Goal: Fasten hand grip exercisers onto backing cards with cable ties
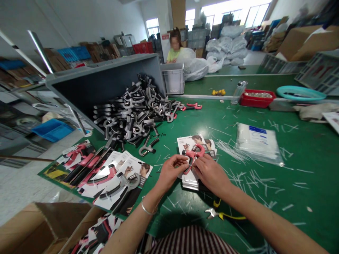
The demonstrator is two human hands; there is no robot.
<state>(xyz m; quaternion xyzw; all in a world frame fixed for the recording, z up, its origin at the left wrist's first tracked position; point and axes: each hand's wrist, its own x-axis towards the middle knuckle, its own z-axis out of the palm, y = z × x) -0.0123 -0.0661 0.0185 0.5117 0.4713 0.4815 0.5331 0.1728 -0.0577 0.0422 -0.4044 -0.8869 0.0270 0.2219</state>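
A red-and-black hand grip strengthener (pixel 200 149) lies on a stack of printed cards (pixel 190 184) in front of me. My left hand (pixel 169 171) is closed, with thumb and fingertips pinching its handle from the left. From the right, my right hand (pixel 211 173) closes its fingers at the same handle and partly covers it. Whether a thin white tie is between the fingertips is too small to tell. Just right of the cards lie loose white cable ties (pixel 233 150). Below my right forearm are yellow-handled cutting pliers (pixel 213 213).
A tipped grey crate (pixel 106 67) spills a heap of grey grip strengtheners (pixel 135 109). Carded grip strengtheners (pixel 127 183) lie at left, above a cardboard box (pixel 45 225). At right are a bag of ties (pixel 256 143) and a red tray (pixel 257 98). Another person (pixel 173 49) sits opposite.
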